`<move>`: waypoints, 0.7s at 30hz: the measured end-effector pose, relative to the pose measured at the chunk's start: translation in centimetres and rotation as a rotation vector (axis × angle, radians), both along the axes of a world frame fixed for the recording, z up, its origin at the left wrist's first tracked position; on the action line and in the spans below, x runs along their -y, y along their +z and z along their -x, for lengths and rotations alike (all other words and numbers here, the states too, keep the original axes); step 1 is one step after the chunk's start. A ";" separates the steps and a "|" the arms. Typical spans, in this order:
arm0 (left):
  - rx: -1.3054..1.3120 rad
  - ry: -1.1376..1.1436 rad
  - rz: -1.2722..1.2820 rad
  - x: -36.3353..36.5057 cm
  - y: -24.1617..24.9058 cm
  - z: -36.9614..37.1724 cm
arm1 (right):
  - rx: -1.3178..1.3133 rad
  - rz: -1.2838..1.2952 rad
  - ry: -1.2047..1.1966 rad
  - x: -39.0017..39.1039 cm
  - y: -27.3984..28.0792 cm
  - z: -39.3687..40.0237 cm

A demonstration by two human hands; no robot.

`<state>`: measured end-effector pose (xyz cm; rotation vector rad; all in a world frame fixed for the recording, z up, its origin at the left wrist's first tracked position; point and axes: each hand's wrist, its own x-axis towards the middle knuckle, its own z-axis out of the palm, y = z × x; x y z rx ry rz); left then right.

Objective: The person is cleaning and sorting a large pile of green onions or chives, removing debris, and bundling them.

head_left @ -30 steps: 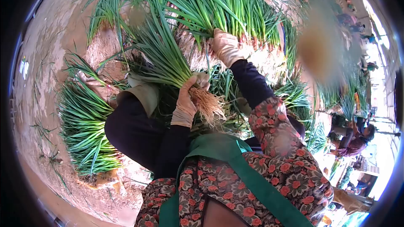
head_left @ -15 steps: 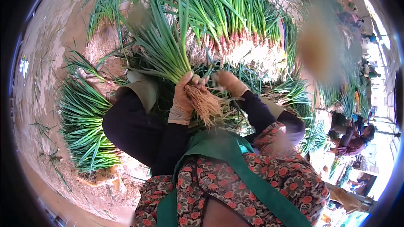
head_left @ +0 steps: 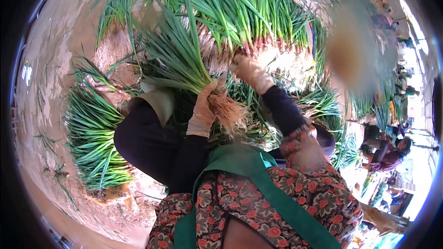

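My gloved left hand [head_left: 203, 110] is closed round a bunch of spring onions [head_left: 182, 67] just above their roots. The green leaves fan up and to the left, while the tan roots [head_left: 229, 113] hang out to the right of the fist. My gloved right hand [head_left: 253, 74] reaches to the front of a big heap of spring onions [head_left: 249, 9], touching the reddish stem bases and pale roots there. Its fingertips are partly hidden among the stems, so I cannot make out whether they grip anything.
Another pile of spring onions [head_left: 94, 133] lies on the ground to the left of my knee. Loose spring onions [head_left: 318, 101] lie by my right knee. A person [head_left: 390, 154] sits at the far right among more greens. A sack [head_left: 117, 192] edges out beneath the left pile.
My right hand has moved from beside the held bunch up and away to the heap. My left hand keeps the bunch, which has shifted only slightly.
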<state>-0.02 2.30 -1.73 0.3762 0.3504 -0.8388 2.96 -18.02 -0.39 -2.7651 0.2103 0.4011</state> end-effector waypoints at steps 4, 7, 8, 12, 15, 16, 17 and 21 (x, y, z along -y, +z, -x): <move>0.061 -0.141 -0.116 -0.3 -0.2 0.0 | 0.024 -0.369 0.211 -2.5 -0.3 6.2; 0.013 -0.039 -0.084 0.6 0.5 0.4 | 0.404 0.279 0.502 1.5 -1.2 4.9; 0.076 -0.065 -0.093 0.3 0.3 0.3 | 0.165 -0.253 0.068 1.2 0.0 3.8; 0.217 -0.166 -0.263 0.6 -0.6 1.0 | 0.142 -0.329 -0.201 -2.0 1.5 0.3; 0.327 -0.224 -0.413 0.2 0.5 1.5 | 0.065 -0.089 -0.126 -5.3 5.0 0.4; 0.267 -0.191 -0.322 0.1 0.4 1.4 | 0.064 -0.086 -0.077 -5.2 4.1 1.0; 0.205 -0.159 -0.230 0.1 0.2 1.4 | 0.060 -0.084 -0.029 -4.3 2.3 2.0; 0.187 -0.009 0.050 -0.3 2.8 1.0 | 0.188 0.256 0.145 -0.9 -2.5 6.6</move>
